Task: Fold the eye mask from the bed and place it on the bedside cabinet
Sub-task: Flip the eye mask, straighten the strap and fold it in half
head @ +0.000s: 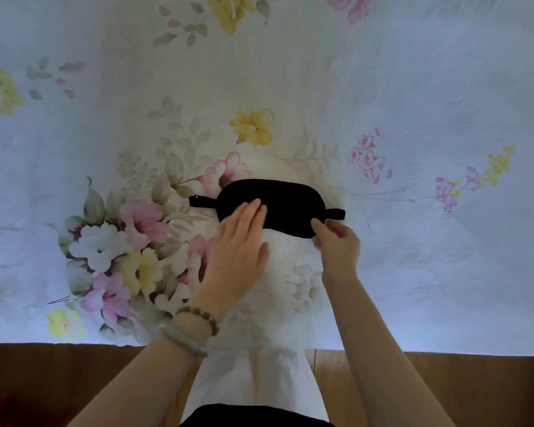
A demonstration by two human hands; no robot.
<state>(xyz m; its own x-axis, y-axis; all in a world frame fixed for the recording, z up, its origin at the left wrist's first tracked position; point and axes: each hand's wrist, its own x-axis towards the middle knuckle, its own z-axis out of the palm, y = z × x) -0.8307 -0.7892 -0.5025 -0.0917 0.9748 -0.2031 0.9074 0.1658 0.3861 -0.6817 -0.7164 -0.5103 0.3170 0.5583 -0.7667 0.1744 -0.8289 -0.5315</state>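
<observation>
A black eye mask (285, 203) lies flat and unfolded on the flowered bed sheet (413, 103), with a short black strap end sticking out on each side. My left hand (236, 251) rests flat with its fingertips pressing on the mask's left half. My right hand (336, 245) pinches the mask's lower right edge between thumb and fingers. The bedside cabinet is out of view.
The bed's near edge runs across the bottom, with a wooden floor (59, 383) below it. Bracelets (195, 326) circle my left wrist. White and black clothing (253, 392) shows at the bottom centre.
</observation>
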